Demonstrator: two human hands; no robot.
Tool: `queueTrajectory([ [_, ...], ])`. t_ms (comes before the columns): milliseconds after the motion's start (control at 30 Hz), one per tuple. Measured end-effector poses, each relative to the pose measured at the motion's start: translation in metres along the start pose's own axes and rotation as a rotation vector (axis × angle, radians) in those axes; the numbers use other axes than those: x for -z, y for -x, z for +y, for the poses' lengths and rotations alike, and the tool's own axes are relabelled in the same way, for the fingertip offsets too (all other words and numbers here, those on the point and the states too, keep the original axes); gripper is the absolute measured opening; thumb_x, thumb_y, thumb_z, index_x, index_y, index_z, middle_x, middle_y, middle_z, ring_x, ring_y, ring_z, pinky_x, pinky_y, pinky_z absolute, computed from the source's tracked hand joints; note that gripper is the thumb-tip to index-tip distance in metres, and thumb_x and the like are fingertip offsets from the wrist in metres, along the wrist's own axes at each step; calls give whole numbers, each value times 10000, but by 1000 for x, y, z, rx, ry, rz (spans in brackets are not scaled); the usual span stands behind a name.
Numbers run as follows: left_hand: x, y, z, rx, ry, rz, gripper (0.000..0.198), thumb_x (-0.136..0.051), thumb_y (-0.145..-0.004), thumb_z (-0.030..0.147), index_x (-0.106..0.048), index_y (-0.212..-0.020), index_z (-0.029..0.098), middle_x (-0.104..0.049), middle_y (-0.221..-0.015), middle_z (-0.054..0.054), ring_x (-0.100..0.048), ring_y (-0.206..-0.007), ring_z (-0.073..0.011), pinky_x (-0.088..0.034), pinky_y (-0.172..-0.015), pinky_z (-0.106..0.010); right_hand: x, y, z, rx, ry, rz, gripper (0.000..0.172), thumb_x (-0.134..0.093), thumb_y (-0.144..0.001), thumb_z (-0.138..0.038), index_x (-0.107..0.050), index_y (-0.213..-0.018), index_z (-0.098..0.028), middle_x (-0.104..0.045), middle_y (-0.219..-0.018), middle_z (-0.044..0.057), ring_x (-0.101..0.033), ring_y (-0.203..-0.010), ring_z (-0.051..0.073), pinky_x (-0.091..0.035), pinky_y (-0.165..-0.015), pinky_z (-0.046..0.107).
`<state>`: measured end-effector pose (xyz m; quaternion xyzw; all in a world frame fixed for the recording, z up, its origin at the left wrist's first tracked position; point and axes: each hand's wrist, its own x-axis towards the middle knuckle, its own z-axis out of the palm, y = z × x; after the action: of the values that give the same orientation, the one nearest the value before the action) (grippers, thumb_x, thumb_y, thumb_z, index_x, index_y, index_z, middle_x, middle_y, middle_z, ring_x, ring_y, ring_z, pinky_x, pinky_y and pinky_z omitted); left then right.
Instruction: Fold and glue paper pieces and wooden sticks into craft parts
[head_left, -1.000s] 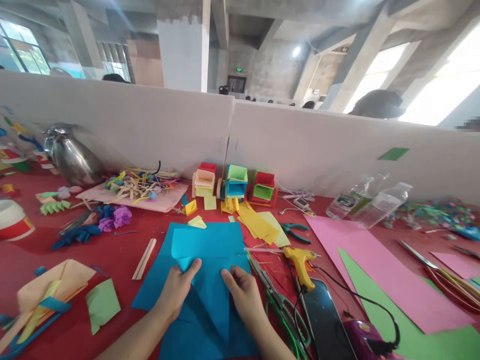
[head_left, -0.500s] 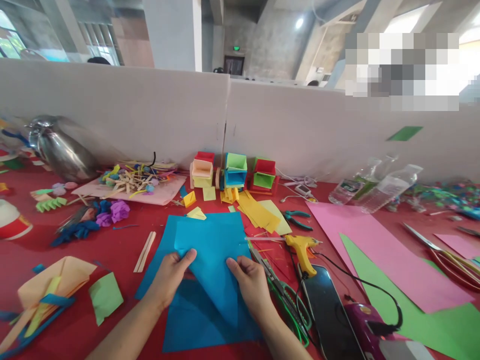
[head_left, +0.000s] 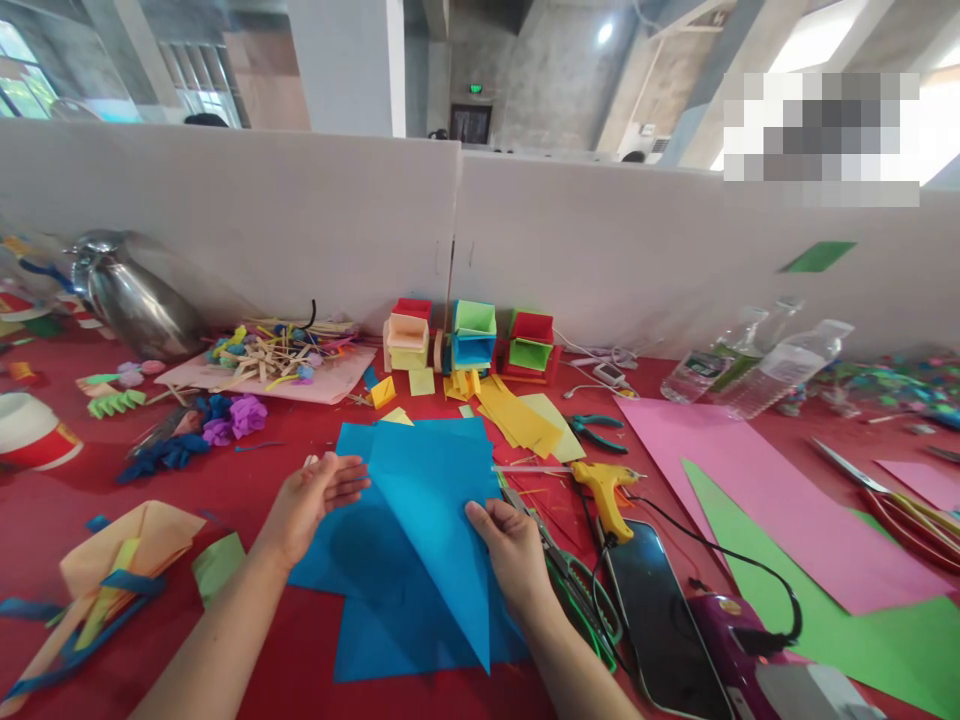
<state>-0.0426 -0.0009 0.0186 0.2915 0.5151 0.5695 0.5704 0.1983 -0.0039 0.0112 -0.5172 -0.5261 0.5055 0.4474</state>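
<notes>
A blue paper sheet (head_left: 431, 505), folded into a long triangle, lies over more blue sheets (head_left: 375, 640) on the red table (head_left: 247, 470). My right hand (head_left: 514, 550) pinches the folded sheet's right edge. My left hand (head_left: 311, 495) hovers just left of the fold, fingers stretched out and apart, holding nothing; its fingertips are close to the paper's left edge.
Green-handled scissors (head_left: 570, 585), a yellow glue gun (head_left: 606, 490), a phone (head_left: 660, 620) and teal pliers (head_left: 600, 430) lie right of the paper. Pink (head_left: 757, 500) and green (head_left: 825, 620) sheets farther right. Paper boxes (head_left: 472, 345), yellow strips (head_left: 517, 415), two bottles (head_left: 750, 375), a steel kettle (head_left: 135, 295) stand behind.
My left hand let go of the blue sheet and lifted away to the left, opening. The folded flap now lies as a longer triangle pointing toward me. The right hand kept its grip.
</notes>
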Motion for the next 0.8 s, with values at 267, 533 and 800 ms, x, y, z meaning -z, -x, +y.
queueTrajectory([
  [267,-44,31,-25,142,4,-279,424,-646,-723,424,-599,-1060,172,-686,-990,-83,-627,-935,-278,-511,-752,-373,-11,5,-1,-40,-31,-51,436,-588,-716,-487,-308,-532,-208,-211,-538,-65,-198,-499,75,-164,-443,230],
  [533,-19,9,-15,-174,-285,28,374,-586,-737,492,-626,-838,134,-682,-861,-100,-644,-821,-261,-515,-707,-378,-8,3,-1,-38,-45,-15,457,-588,-717,-504,-284,-543,-211,-187,-542,-72,-176,-504,76,-158,-453,233],
  [800,-52,46,-12,-1163,-1114,77,136,-640,-758,270,-651,-893,274,-586,-1016,-49,-479,-1061,-244,-392,-915,-401,-16,8,-8,-87,-113,-56,441,-629,-668,-512,-347,-536,-199,-242,-527,-70,-204,-507,76,-175,-450,226],
])
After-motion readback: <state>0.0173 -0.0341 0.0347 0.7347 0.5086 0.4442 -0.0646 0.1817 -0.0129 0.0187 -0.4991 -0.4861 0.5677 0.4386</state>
